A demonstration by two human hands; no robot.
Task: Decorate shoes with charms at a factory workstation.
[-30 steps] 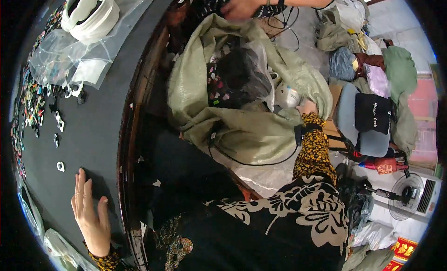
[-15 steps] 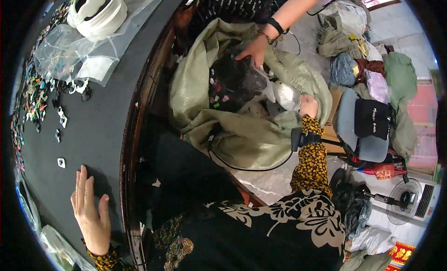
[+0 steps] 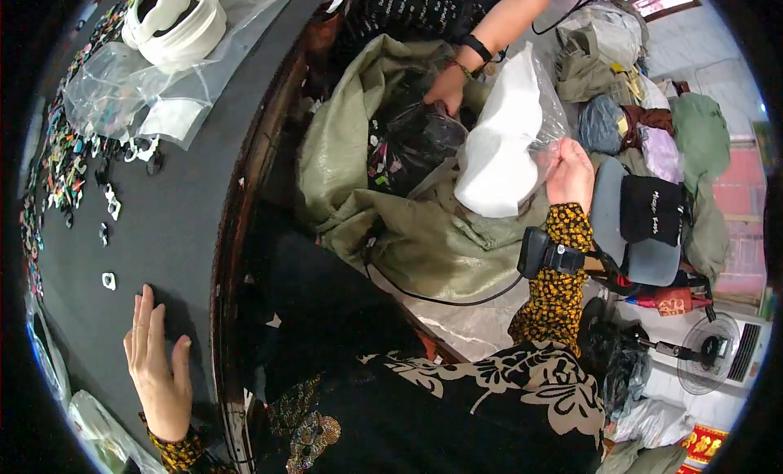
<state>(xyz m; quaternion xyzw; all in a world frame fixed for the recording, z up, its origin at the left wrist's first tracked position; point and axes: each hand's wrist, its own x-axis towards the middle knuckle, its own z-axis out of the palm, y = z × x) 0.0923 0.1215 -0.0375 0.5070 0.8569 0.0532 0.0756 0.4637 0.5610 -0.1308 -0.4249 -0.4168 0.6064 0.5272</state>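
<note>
Two hands share the work: right hand (image 3: 571, 174) pinches the clear bag (image 3: 507, 144), which wants steady lifting, while left hand (image 3: 159, 368) lies spread on the table (image 3: 175, 229).

We see a glossy clear plastic bag (image 3: 510, 140) (white inside), a coarse woven olive sack (image 3: 408, 229), and a matt black table (image 3: 155, 221).
</note>
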